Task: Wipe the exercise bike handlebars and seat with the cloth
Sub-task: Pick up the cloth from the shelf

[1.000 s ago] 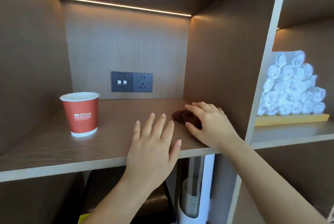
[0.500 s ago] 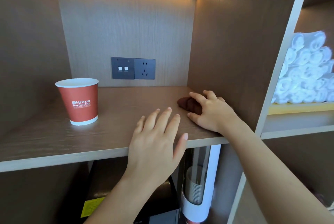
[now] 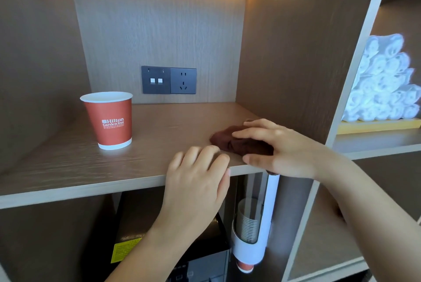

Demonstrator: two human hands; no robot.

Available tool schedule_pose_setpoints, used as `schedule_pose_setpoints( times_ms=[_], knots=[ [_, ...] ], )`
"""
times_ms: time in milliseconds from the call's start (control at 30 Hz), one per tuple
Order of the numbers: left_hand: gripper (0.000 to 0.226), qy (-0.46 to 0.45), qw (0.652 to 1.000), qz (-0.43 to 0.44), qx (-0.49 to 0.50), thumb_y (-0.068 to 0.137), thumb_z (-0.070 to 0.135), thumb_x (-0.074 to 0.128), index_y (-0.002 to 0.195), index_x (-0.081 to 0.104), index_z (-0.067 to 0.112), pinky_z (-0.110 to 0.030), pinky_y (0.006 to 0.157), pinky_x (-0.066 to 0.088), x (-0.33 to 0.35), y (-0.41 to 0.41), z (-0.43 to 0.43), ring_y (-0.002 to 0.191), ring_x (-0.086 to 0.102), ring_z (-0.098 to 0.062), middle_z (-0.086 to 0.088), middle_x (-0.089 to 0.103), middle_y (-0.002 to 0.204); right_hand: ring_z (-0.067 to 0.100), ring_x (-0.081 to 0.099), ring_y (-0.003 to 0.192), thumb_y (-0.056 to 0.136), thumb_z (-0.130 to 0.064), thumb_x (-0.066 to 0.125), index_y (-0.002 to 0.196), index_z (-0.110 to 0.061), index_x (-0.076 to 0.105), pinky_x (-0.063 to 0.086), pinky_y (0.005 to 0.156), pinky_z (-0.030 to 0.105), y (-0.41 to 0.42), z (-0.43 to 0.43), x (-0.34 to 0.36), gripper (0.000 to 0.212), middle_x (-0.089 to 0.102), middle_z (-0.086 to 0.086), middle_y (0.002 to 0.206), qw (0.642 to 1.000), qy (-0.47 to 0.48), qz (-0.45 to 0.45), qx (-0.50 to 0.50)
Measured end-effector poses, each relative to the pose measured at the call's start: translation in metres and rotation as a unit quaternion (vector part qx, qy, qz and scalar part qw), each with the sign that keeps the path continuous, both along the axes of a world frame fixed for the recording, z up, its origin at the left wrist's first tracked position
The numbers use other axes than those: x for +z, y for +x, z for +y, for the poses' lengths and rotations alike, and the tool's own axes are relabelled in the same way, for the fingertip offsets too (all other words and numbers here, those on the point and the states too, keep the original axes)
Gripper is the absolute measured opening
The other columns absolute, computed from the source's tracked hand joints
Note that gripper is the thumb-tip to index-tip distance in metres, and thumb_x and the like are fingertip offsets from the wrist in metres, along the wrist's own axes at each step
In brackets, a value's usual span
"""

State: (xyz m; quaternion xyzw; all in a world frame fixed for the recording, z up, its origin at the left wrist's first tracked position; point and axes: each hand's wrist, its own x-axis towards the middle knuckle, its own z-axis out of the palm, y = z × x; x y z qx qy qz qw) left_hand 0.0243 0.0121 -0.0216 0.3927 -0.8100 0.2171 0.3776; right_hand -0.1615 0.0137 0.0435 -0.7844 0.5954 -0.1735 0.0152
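On the shelf (image 3: pixel 68 167), at its front right corner beside the side panel, the right hand (image 3: pixel 289 151) clamps the dark brown cloth (image 3: pixel 227 139), fingers over the top, thumb tucked against its near edge. The left hand (image 3: pixel 196 181) hovers at the shelf lip just beside it, fingers loosely bent, holding nothing. A red paper cup (image 3: pixel 109 120) stands well to the left.

Right hand (image 3: pixel 282 147): enters from the near right, forearm extended, palm down. Its fingers (image 3: pixel 248 132) curl over the top of the brown cloth (image 3: pixel 239 142), and the thumb closes on the cloth's near side, pinching it.

Left hand (image 3: pixel 196 179): left of the right hand and nearer, back upward, forearm rising from the near edge. Fingers loosely bent, close together, holding nothing. The two hands lie just beside each other, apart.
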Motion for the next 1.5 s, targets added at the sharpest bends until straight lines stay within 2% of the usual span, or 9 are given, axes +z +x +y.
schedule_pose_setpoints(
  times_ms=[133, 333, 500, 567, 767, 900, 1067, 1267, 1500],
  knots=[
    [0.02, -0.007, 0.999, 0.033, -0.019, 0.088, 0.025, 0.049, 0.087, 0.067, 0.016, -0.03, 0.065, 0.043, -0.003, 0.008, 0.003, 0.08, 0.061, -0.022, -0.002, 0.067, 0.09, 0.022, 0.032, 0.129, 0.084, -0.045, 0.054, 0.132, -0.05, 0.031, 0.03, 0.107, 0.044, 0.009, -0.007, -0.001, 0.053, 0.024, -0.011, 0.146, 0.999, -0.003, 0.013, -0.043],
    [0.021, 0.016, 0.998, 0.055, -0.037, 0.085, 0.023, 0.048, 0.086, 0.068, 0.016, -0.026, 0.068, 0.034, -0.002, 0.011, 0.006, 0.08, 0.062, -0.022, -0.001, 0.068, 0.089, 0.031, 0.046, 0.111, 0.085, -0.033, 0.054, 0.122, -0.041, 0.048, 0.04, 0.092, 0.035, 0.019, -0.005, -0.013, 0.037, 0.042, -0.005, 0.131, 0.994, -0.083, 0.024, -0.061],
    [0.007, 0.035, 0.994, 0.079, -0.067, 0.078, 0.012, 0.065, 0.084, 0.068, 0.014, -0.026, 0.071, 0.033, -0.003, 0.017, 0.009, 0.082, 0.062, -0.022, -0.002, 0.067, 0.09, 0.03, 0.051, 0.101, 0.084, -0.027, 0.054, 0.117, -0.035, 0.056, 0.046, 0.079, 0.034, 0.029, 0.007, -0.022, 0.033, 0.049, -0.004, 0.121, 0.983, -0.16, 0.022, -0.087],
    [0.008, 0.037, 0.993, 0.078, -0.08, 0.079, 0.01, 0.062, 0.085, 0.067, 0.012, -0.028, 0.073, 0.035, -0.003, 0.023, 0.014, 0.083, 0.062, -0.024, -0.005, 0.067, 0.09, 0.029, 0.051, 0.099, 0.084, -0.026, 0.054, 0.115, -0.033, 0.057, 0.044, 0.075, 0.033, 0.034, 0.015, -0.027, 0.032, 0.05, -0.003, 0.12, 0.975, -0.196, 0.025, -0.1],
    [0.012, 0.037, 0.99, 0.084, -0.103, 0.076, 0.006, 0.066, 0.088, 0.066, 0.008, -0.033, 0.074, 0.043, -0.007, 0.046, 0.044, 0.085, 0.061, -0.025, -0.007, 0.066, 0.093, 0.031, 0.052, 0.104, 0.084, -0.021, 0.056, 0.113, -0.027, 0.062, 0.051, 0.08, 0.043, 0.052, 0.046, -0.036, 0.029, 0.051, 0.004, 0.121, 0.962, -0.243, -0.015, -0.122],
    [0.014, 0.036, 0.989, 0.093, -0.113, 0.079, 0.01, 0.062, 0.092, 0.067, 0.007, -0.038, 0.076, 0.047, -0.016, 0.059, 0.069, 0.087, 0.062, -0.028, -0.01, 0.067, 0.095, 0.029, 0.056, 0.102, 0.082, -0.014, 0.058, 0.109, -0.024, 0.064, 0.051, 0.08, 0.042, 0.065, 0.087, -0.045, 0.029, 0.054, 0.003, 0.118, 0.958, -0.259, -0.085, -0.094],
    [0.021, 0.031, 0.988, 0.055, -0.142, 0.083, 0.017, 0.055, 0.095, 0.067, 0.005, -0.041, 0.078, 0.048, -0.044, 0.07, 0.1, 0.088, 0.063, -0.031, -0.014, 0.068, 0.097, 0.028, 0.058, 0.099, 0.081, -0.013, 0.062, 0.109, -0.021, 0.065, 0.053, 0.08, 0.04, 0.085, 0.151, -0.074, 0.029, 0.057, 0.006, 0.116, 0.957, -0.245, -0.07, -0.14],
    [0.022, 0.071, 0.968, 0.068, -0.232, 0.078, 0.016, 0.064, 0.097, 0.065, 0.006, -0.038, 0.08, 0.044, -0.075, 0.052, 0.15, 0.091, 0.06, -0.03, -0.013, 0.066, 0.099, 0.03, 0.061, 0.098, 0.08, -0.014, 0.066, 0.107, -0.019, 0.066, 0.056, 0.076, 0.039, 0.092, 0.24, -0.113, 0.028, 0.06, 0.008, 0.114, 0.942, -0.22, -0.056, -0.248],
    [0.017, 0.098, 0.924, 0.068, -0.363, 0.083, 0.009, 0.054, 0.096, 0.065, 0.006, -0.036, 0.077, 0.04, -0.083, 0.008, 0.229, 0.095, 0.057, -0.028, -0.009, 0.065, 0.102, 0.028, 0.061, 0.094, 0.079, -0.013, 0.067, 0.105, -0.023, 0.068, 0.054, 0.069, 0.041, 0.072, 0.353, -0.125, 0.028, 0.06, 0.003, 0.114, 0.899, -0.213, -0.045, -0.379]
  ],
)
